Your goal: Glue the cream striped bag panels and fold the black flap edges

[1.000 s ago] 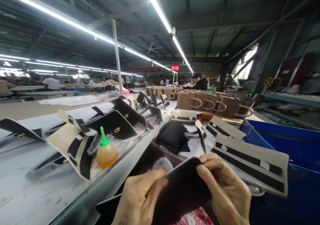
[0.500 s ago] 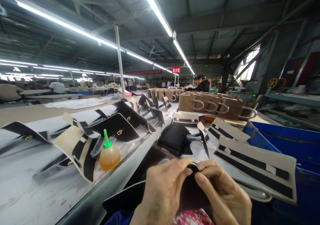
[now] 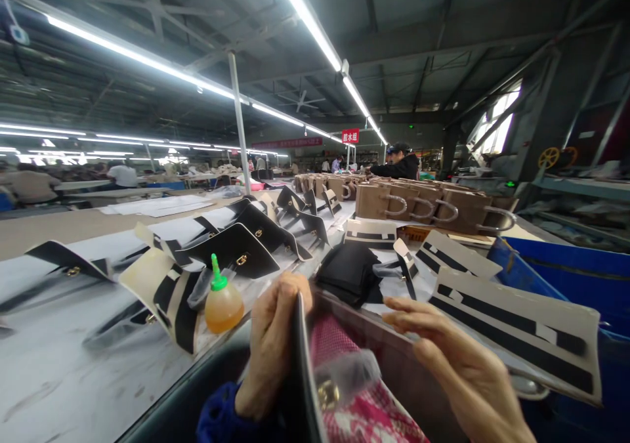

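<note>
My left hand grips a black leather bag flap, which stands edge-on to the camera at the bottom centre. A gold clasp wrapped in clear plastic shows on its right face. My right hand hovers to the right of the flap with fingers stretched out, apart from it and holding nothing. Pink patterned cloth lies under both hands.
An orange glue bottle with a green nozzle stands on the grey conveyor. Black flaps and beige panels with black strips lie around. Black pieces are stacked ahead. Brown bags line the back. A person stands far off. A blue bin sits right.
The flap, earlier held flat by both hands, has turned edge-on. My right hand has let go and opened, while my left hand keeps hold. The view has tilted slightly.
</note>
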